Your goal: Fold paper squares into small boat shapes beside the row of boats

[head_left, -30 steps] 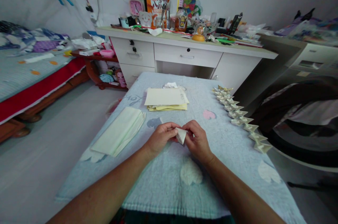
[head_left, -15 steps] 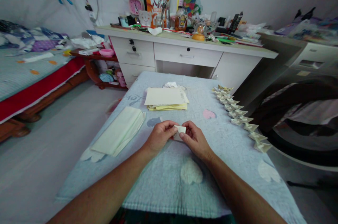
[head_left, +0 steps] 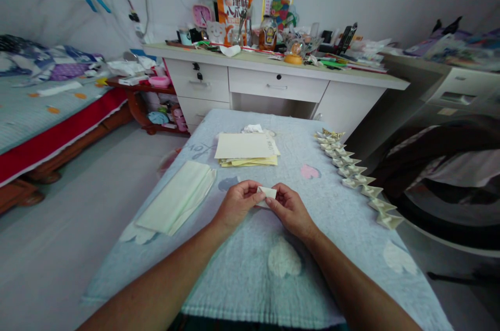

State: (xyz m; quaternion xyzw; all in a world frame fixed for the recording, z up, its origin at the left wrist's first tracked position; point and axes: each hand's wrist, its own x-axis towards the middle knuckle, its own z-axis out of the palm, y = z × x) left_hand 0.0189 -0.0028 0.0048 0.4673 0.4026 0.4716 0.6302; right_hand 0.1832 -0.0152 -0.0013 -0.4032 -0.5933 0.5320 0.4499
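Both hands meet over the near middle of the cloth-covered table, pinching one small folded piece of cream paper (head_left: 267, 192). My left hand (head_left: 239, 203) grips its left side, thumb on the face toward me. On the other side, my right hand (head_left: 291, 209) is closed on the paper with its thumb pressed to the front. The fingers behind the paper are partly hidden. Beyond the hands lies a stack of cream and yellow paper sheets (head_left: 246, 147). A pile of long pale green folded paper (head_left: 174, 198) rests left of my left hand.
A row of several folded paper pieces (head_left: 353, 177) with pointed ends runs along the table's right side. Crumpled white tissue (head_left: 253, 128) sits behind the stack. A cluttered white desk (head_left: 277, 85) stands beyond the table, a bed (head_left: 58, 112) at left, a washing machine (head_left: 449, 154) at right.
The top of the small paper now shows a slanted fold between the thumbs. Both hands stay almost in place, and the view has shifted slightly.
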